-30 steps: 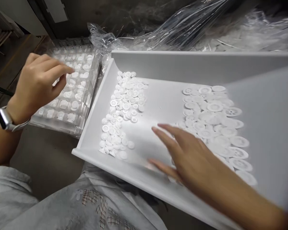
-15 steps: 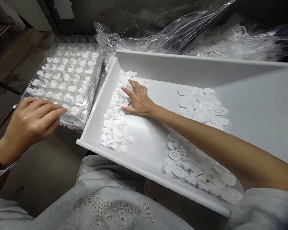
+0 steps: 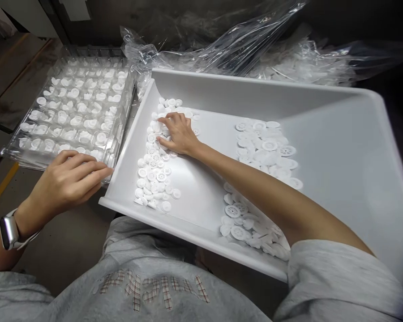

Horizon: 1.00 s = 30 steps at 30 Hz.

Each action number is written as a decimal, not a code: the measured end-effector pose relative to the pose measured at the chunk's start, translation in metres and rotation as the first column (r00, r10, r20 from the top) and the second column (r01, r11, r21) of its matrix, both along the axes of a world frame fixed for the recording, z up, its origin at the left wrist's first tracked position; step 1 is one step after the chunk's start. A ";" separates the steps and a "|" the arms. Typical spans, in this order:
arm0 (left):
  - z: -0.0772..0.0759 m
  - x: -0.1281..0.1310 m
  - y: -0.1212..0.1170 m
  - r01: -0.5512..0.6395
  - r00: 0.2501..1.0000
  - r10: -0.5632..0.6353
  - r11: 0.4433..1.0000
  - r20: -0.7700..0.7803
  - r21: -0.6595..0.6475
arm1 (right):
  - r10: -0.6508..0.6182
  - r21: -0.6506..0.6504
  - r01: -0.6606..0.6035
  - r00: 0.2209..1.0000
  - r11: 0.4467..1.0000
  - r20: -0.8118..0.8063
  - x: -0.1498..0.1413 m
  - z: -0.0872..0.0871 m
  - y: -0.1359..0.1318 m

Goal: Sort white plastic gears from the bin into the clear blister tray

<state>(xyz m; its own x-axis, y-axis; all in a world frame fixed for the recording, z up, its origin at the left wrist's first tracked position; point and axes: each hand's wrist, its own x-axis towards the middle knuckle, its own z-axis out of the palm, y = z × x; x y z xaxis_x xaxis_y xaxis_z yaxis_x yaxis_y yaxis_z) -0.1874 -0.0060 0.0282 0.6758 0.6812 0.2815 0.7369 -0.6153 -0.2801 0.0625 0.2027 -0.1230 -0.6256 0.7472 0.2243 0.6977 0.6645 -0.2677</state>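
Small round white plastic wheels lie heaped along the left side of a pale plastic bin. Over the upper part of this heap is my right hand, thumb and forefinger apart, its fingertips among the wheels; whether a piece lies under the fingers is hidden. My left hand hovers palm down at the near right corner of a clear compartment tray, close to the bin's left wall. Its fingers are stretched out side by side; the thumb is out of sight. White pieces fill the tray's compartments.
Larger white wheels form a second heap in the middle of the bin, partly behind my right forearm. Crumpled clear plastic bags lie along the bin's far side, some with white pieces. A dark wall stands behind.
My left hand has moved down and right, from over the tray to its near corner. My right hand stays at the left heap, its fingers drawn in a little. The view has shifted slightly.
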 end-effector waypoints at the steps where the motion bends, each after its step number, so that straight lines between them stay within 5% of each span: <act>1: -0.001 0.003 0.001 0.018 1.000 -0.018 1.000 0.005 0.002 | 0.000 0.003 0.000 1.000 1.000 -0.001 -0.001 0.001 0.000; 13: -0.002 0.022 0.006 0.153 0.988 -0.152 0.988 0.025 -0.017 | -0.019 -0.016 0.018 0.999 1.000 -0.038 -0.006 0.002 -0.002; 30: -0.006 0.026 0.007 0.152 0.987 -0.149 0.987 0.054 -0.060 | 0.025 0.067 -0.015 0.990 0.998 -0.141 -0.014 -0.002 0.002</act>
